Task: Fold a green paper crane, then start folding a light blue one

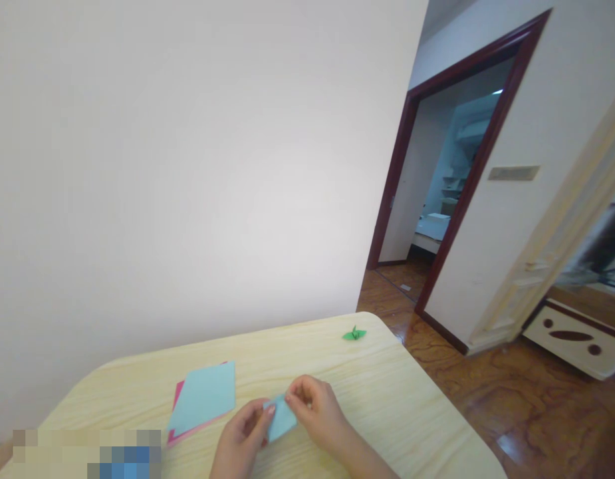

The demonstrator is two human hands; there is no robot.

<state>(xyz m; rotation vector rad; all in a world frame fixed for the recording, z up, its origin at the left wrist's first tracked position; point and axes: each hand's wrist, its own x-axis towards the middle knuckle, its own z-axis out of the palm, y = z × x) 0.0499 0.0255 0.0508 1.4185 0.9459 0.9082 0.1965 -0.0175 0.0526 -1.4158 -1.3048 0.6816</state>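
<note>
Blue paper point(282, 426): in the lower centre of the frame, folded small, held between both hands; slightly tilted; cannot tell whether touching the desk point(411, 412) underneath.
Left hand point(243, 436): extends from the bottom edge, on the left side of the blue paper.
Left fingers point(267, 418): clamped on the left edge of the blue paper, thumb on top, the others curled and partly hidden behind.
Right hand point(318, 411): extends from the bottom edge, right of centre, on the upper right side of the blue paper.
Right fingers point(297, 405): pinched on the upper right corner of the blue paper, thumb close against forefinger.
Blue sheet point(205, 398): flat on the desk in the lower left, unfolded, near the left hand but apart from it.
Pink sheet point(178, 392): under the blue sheet, visible only along the left and bottom edges and at a bit of the top.
Green paper bird point(354, 334): alone near the far right corner of the desk, well apart from both hands.
Wall point(212, 166): plain and pale, across the upper left and centre, behind the desk.
Door frame point(477, 169): dark red, in the upper right.
Wood floor point(491, 392): brown and glossy, in the lower right.
Cabinet point(561, 352): white with brown ovals, at the right edge.
</note>
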